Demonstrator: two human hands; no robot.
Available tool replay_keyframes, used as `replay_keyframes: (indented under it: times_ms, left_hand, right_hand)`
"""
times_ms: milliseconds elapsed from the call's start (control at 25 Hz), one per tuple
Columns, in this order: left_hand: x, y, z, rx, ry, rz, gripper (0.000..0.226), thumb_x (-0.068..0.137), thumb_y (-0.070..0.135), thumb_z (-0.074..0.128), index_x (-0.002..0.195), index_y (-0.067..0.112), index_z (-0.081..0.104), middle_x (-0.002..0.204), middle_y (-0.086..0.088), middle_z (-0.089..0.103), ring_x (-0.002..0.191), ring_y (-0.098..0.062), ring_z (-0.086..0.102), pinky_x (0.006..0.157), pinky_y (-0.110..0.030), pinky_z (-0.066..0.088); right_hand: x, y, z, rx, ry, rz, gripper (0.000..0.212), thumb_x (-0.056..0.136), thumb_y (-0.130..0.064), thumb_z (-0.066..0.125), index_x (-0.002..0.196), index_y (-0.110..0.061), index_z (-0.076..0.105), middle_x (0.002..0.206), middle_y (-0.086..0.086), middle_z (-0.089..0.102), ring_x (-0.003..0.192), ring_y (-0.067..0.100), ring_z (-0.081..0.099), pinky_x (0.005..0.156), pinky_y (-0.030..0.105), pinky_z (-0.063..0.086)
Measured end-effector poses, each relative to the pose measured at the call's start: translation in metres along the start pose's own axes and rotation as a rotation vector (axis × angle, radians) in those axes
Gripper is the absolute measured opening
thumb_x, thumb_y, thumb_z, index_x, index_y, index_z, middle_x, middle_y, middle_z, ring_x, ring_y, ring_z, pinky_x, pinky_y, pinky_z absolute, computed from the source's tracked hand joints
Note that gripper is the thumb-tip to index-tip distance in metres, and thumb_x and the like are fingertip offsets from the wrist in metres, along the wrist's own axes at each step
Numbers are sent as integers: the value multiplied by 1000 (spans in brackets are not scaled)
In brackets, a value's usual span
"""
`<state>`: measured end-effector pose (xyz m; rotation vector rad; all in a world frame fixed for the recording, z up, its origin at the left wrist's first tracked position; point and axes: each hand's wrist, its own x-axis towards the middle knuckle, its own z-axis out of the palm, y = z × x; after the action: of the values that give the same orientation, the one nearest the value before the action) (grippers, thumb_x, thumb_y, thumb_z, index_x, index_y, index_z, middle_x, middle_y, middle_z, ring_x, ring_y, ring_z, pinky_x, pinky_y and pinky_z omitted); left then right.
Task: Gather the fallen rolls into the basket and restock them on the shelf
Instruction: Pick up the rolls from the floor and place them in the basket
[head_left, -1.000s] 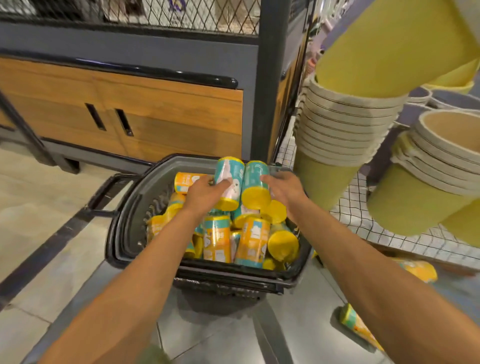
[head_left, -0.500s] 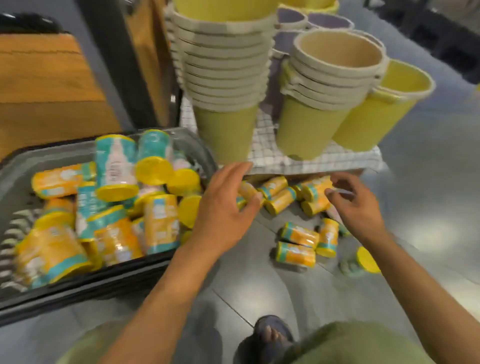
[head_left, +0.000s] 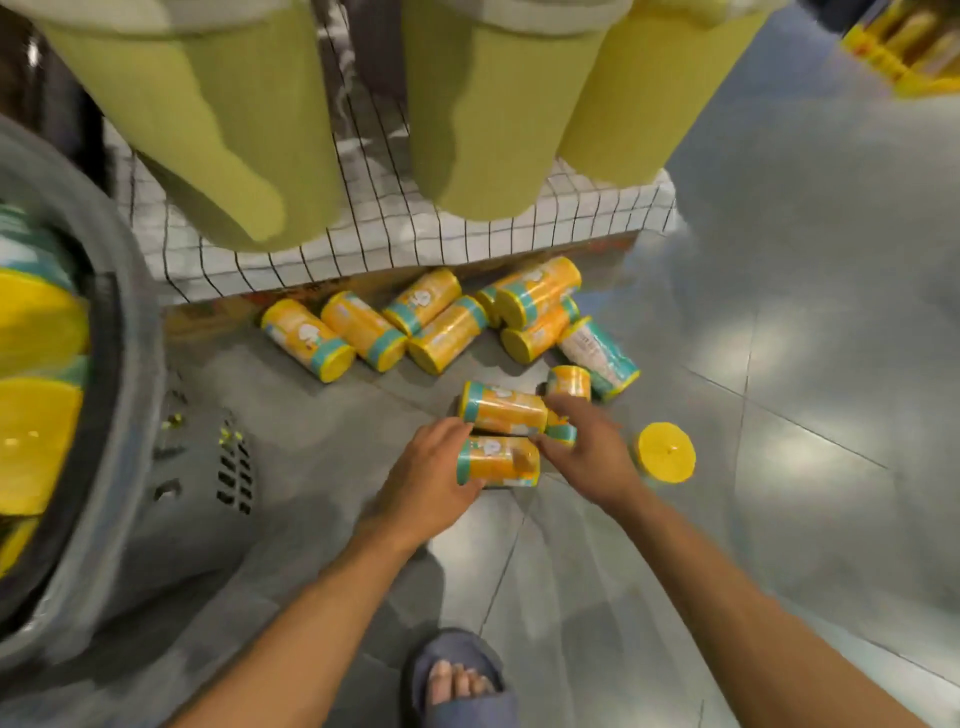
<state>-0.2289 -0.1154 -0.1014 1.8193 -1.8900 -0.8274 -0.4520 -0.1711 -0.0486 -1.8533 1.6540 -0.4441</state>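
Bare grey floor tiles (head_left: 810, 374) lie open to the right of the gridded shelf (head_left: 519, 228) and out in front of it. Fallen rolls (head_left: 447, 332) crowd the floor along its front edge, touching one another. Yellow-green buckets (head_left: 493, 104) fill the space above it. A grey basket (head_left: 171, 467) walls off its left side.

Near roll (head_left: 497, 461): orange wrap with teal bands, lying on its side on the floor. The left hand (head_left: 431, 478) curls round its left end and the right hand (head_left: 589, 449) is at its right end.
Second roll (head_left: 503, 413): same look, on its side just behind the near roll.
Upright roll (head_left: 666, 452): stands on end right of the hands, yellow face up.
Teal roll (head_left: 597, 357): lies on its side farther back.
Shelf (head_left: 415, 234): white with a black grid.
Other rolls (head_left: 363, 330): on their sides, clustered at the shelf's foot.
Basket (head_left: 130, 364): grey, at the left.
Basket rolls (head_left: 36, 332): inside it, yellow ends showing, blurred.
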Motion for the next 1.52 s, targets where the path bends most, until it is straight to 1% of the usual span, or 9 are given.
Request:
replay_keyframes:
  times_ms: [280,400,560,640,800,960,1280,1400,1520]
  left_hand:
    - [15,-40,54,-72,5,69,74,69,38,84,135,28,53,132,8,54,120,-16,49,94,-31,49]
    - [-16,-42,47,-143,64,-148,67,64,40,87,124,28,61,119,6,65,104,-17,60,84,-31,53]
    - [-68,-36,19,-690,115,-576,48,65,22,94,107,17,72,93,4,72,85,-13,67,68,-13,51]
    - [-76,-13,-16,-974,195,-629,44,61,32,91,98,17,71,93,-6,75,83,-19,67,69,-26,55]
    - [-80,71,-103,-1356,190,-464,34,72,22,86,101,14,71,97,-9,77,80,-15,70,63,-27,58]
    - [-111,141,-197,-1536,188,-193,54,71,24,82,121,10,68,120,-15,73,110,-29,68,100,-50,54]
    - [-256,69,-382,-1027,716,-318,46,65,48,83,106,27,77,102,0,79,97,-20,75,76,-34,61]
    - [-293,17,-408,-545,818,-674,44,69,58,83,100,28,74,89,8,76,82,-11,71,65,-27,51]
    - [-304,-12,-383,-327,770,-681,39,77,54,81,101,27,65,92,13,67,87,-13,65,65,-24,43]
  right_hand:
    - [83,38,69,-200,-178,-44,78,74,-36,89,142,-15,56,137,11,62,125,31,57,103,39,44]
    - [77,38,79,-242,-113,-96,75,63,-33,94,128,-10,64,116,17,70,107,40,63,90,46,50]
    - [47,11,60,-79,-88,45,67,66,-40,86,125,-16,67,107,6,71,98,28,66,81,34,49]
    - [25,-14,36,62,-4,120,67,63,-53,76,122,-24,66,104,-5,69,92,16,65,79,27,47]
    - [-6,-88,-40,308,118,100,57,61,-57,73,110,-28,68,97,-14,71,82,-4,64,69,14,47]
    - [-33,-184,-108,671,51,91,55,72,-51,73,114,-15,70,102,9,76,85,16,70,78,40,56]
    - [-72,-397,-71,892,-432,0,29,92,-28,69,111,-6,70,90,18,77,66,28,74,47,34,56]
    - [-88,-446,-16,744,-616,-6,33,94,-29,69,117,-5,69,104,15,78,84,27,76,65,33,59]
    - [-102,-456,21,407,-613,-82,46,94,-42,69,130,-19,53,117,5,71,102,23,70,88,40,57]
